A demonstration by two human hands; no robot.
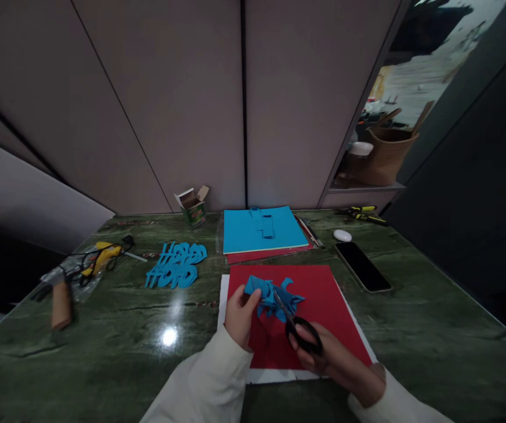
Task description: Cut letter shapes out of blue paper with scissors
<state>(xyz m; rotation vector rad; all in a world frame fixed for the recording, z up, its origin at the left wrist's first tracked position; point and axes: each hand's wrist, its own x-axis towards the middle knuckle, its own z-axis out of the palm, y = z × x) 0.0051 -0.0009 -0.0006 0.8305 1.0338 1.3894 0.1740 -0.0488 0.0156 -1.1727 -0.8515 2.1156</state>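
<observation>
My left hand [240, 312] pinches a small folded piece of blue paper [255, 285] between thumb and fingers. In my right hand [321, 352] is a pair of scissors [305, 335] with black handles, its blades pointing up and left against the blue paper. Whether the blades are closed on the paper I cannot tell. Curled blue paper scraps [279, 305] lie beneath the blades on a red sheet [318, 288]. Under the red sheet, a white sheet [279, 376] shows along its edges.
Blue paper cutouts [176, 264] lie to the left. Behind are a blue paper stack [239, 232] and a small opened box [194, 211]. A phone [362, 265] and a round white case [342, 235] sit right. A yellow glue gun [103, 257] and wooden-handled tool [61, 305] lie far left.
</observation>
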